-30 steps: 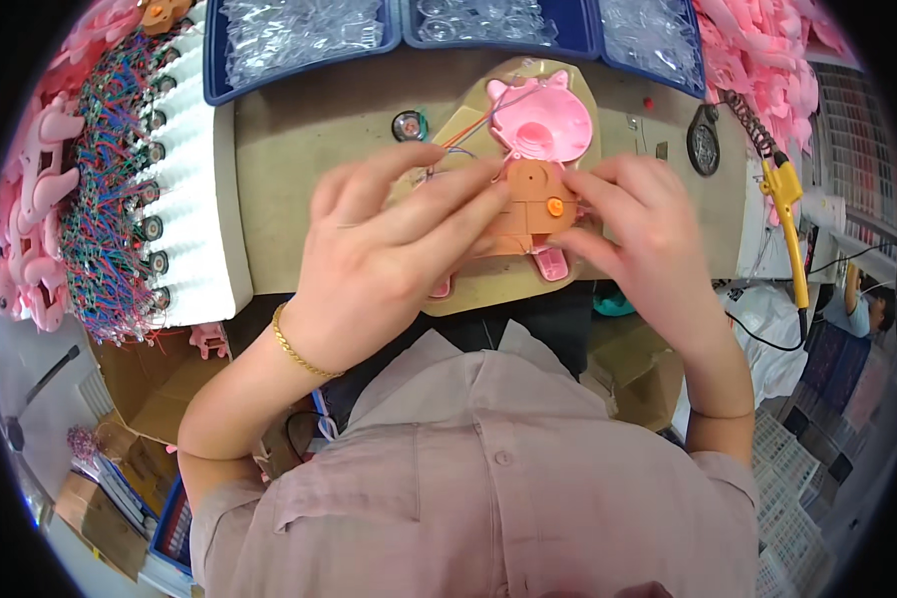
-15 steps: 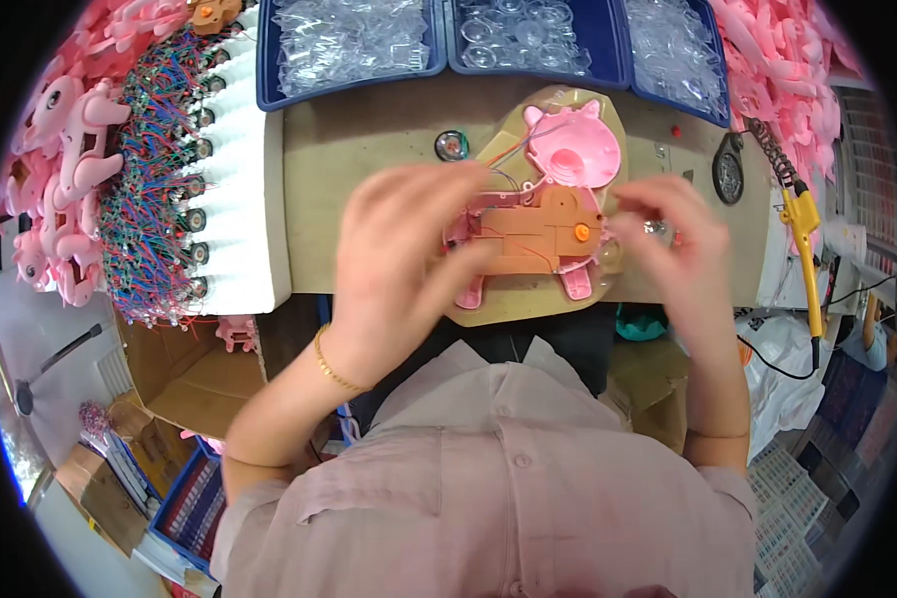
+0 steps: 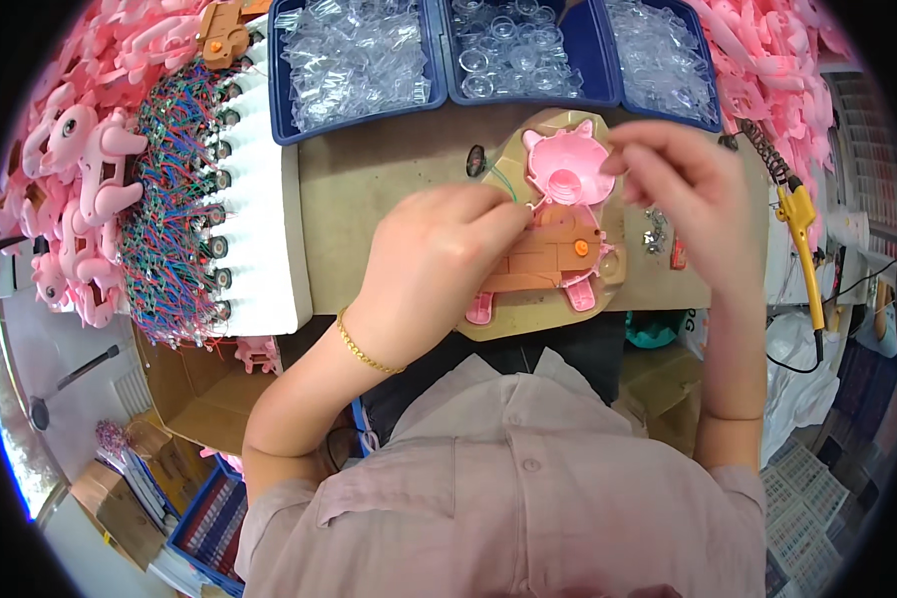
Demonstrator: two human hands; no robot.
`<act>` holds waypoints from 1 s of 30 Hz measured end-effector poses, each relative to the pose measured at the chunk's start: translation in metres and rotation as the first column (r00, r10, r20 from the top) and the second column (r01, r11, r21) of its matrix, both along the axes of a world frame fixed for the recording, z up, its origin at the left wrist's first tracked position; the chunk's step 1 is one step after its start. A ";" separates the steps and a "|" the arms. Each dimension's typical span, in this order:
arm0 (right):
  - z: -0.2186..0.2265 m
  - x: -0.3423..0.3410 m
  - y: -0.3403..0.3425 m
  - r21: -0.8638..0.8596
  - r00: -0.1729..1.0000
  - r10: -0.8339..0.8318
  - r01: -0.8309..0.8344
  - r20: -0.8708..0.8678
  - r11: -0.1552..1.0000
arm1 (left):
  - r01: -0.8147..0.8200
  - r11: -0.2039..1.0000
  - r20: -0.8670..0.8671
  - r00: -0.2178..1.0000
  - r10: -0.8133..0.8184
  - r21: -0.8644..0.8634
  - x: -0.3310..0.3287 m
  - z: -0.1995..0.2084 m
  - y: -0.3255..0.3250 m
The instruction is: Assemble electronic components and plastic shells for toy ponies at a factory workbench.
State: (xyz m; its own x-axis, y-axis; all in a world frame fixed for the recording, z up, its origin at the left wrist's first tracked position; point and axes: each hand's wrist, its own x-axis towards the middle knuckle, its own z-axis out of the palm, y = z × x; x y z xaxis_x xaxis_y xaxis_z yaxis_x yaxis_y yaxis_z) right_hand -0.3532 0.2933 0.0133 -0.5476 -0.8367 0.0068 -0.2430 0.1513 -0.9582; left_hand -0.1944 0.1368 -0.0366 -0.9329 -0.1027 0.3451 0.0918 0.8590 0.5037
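A pink animal-shaped toy shell lies in a tan holder (image 3: 608,289), its hollow head (image 3: 568,164) at the far end and its pink feet (image 3: 581,294) toward me. Over its body sits an orange-brown block (image 3: 548,254) with an orange knob (image 3: 581,247). My left hand (image 3: 444,259) reaches over the block's left side, fingers closed near the neck; whatever they grip is hidden. Beyond them, a small round speaker (image 3: 476,160) stands tilted at the holder's edge, with thin green wires. My right hand (image 3: 683,189) is raised by the head's right rim, fingertips bunched, any content too small to tell.
Blue bins (image 3: 364,75) of clear plastic parts line the back. At left, a white foam block (image 3: 269,239) carries speakers and bundled wires (image 3: 174,219). Pink toys (image 3: 80,164) are heaped beyond it. A yellow soldering iron (image 3: 797,219) hangs at right, near small metal parts (image 3: 654,234).
My right hand has moved up from the block's right end to beside the head. My left hand has closed in toward the neck. The speaker has tipped up and shifted toward the holder.
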 end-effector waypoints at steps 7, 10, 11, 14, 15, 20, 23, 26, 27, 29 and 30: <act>-0.018 -0.006 -0.070 0.445 0.720 0.431 -0.188 -0.544 0.875 | 0.132 0.981 -0.122 0.981 -0.150 -0.144 0.002 -0.003 0.001; -0.031 -0.007 -0.088 0.558 0.668 0.572 -0.274 -0.475 0.783 | 0.126 0.991 -0.120 0.984 -0.132 -0.051 0.000 -0.004 0.004; -0.033 -0.008 -0.088 0.552 0.656 0.614 -0.343 -0.438 0.760 | 0.134 0.990 -0.121 0.983 -0.140 -0.050 0.000 -0.003 0.004; -0.032 -0.016 -0.063 0.182 0.924 0.209 -0.156 -0.321 0.971 | 0.087 0.985 -0.069 0.995 -0.077 0.147 0.000 -0.003 0.002; -0.025 -0.021 -0.051 0.242 0.962 0.190 -0.141 -0.195 0.960 | 0.070 0.980 -0.025 0.997 -0.067 0.184 0.001 -0.003 0.000; -0.033 -0.015 -0.010 0.246 0.997 0.010 -0.029 0.076 0.969 | 0.002 0.927 0.061 0.998 -0.027 0.375 -0.001 -0.004 -0.001; -0.047 -0.022 -0.003 0.185 0.558 0.284 -0.229 -0.780 0.956 | -0.201 0.806 0.249 0.966 0.068 0.557 -0.002 0.000 -0.005; -0.046 -0.017 0.009 0.192 0.503 0.271 -0.204 -0.821 0.960 | -0.154 0.805 0.240 0.971 0.016 0.573 -0.002 0.004 -0.007; -0.044 -0.016 0.010 0.193 0.498 0.279 -0.218 -0.821 0.957 | -0.166 0.802 0.239 0.971 0.029 0.574 -0.003 0.004 -0.006; -0.038 -0.011 0.011 0.192 0.664 0.270 -0.190 -0.697 0.963 | -0.137 0.816 0.255 0.967 -0.013 0.562 -0.005 0.005 -0.004; -0.036 -0.011 0.007 0.186 0.670 0.264 -0.188 -0.694 0.964 | -0.138 0.819 0.262 0.965 -0.015 0.556 -0.004 0.004 -0.004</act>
